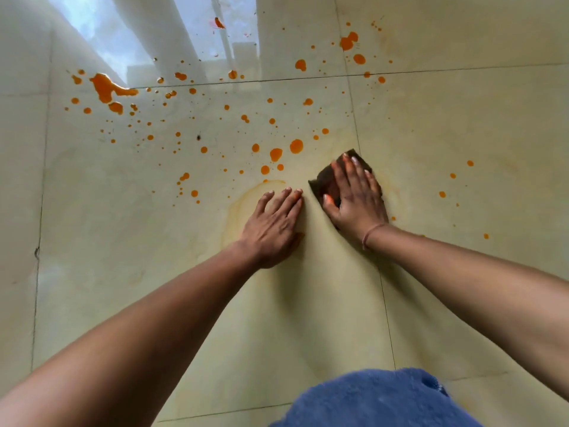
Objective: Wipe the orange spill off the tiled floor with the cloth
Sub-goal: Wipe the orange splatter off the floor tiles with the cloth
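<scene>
Right hand [354, 195], fingers flat, presses dark cloth [323, 180] on tiled floor [462, 118], centre frame. Left hand [274, 223] rests flat, fingers straight, beside it. Orange spill [107, 87] spattered across upper frame.

Your tiled floor [308, 303] is polished and glossy, smooth enough to mirror pale light at its far end; the orange spill [106, 87] lies on it in wet, shiny beads; the cloth [323, 181] under your right hand [354, 198] looks dark and matt; the blue fabric [369, 402] nearest you is fuzzy, plush pile.
</scene>
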{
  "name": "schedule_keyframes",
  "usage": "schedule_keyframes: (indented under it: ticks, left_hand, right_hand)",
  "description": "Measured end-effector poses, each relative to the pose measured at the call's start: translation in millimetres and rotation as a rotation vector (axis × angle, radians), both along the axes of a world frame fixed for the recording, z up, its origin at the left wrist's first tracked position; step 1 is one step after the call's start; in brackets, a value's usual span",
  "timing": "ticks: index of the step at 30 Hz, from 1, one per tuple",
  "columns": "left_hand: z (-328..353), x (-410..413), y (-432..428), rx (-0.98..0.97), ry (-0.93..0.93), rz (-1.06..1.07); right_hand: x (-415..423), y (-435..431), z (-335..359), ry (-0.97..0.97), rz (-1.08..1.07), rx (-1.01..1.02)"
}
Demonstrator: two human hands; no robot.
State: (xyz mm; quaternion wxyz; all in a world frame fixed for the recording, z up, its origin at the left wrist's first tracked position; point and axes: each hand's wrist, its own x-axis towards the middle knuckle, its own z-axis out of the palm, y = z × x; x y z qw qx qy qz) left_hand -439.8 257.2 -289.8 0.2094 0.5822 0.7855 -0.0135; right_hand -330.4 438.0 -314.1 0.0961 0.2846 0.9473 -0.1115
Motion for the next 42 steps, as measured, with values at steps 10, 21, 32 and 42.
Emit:
schedule_keyframes:
  ticks: [10, 21, 32, 42]
  left_hand:
    - [-11.8, -30.3, -7.0, 0.032, 0.116, -0.002]
    - [-14.4, -55.4, -62.9, 0.107, 0.184, 0.094]
    - [-13.0, -135.3, -165.3, 0.007, 0.258, 0.542]
    - [-33.9, -149.9, -200.5, 0.098, 0.152, 0.660]
  right_hand:
    - [-8.5, 2.9, -7.7, 0.085, 0.079, 0.021]
    - [-76.9, 61.9, 6.7, -0.069, 0.732, -0.021]
    - [-121.3, -34.5, -2.0, 0.033, 0.900, 0.005]
    - [-153.5, -130.2, -7.7, 0.064, 0.972, -0.028]
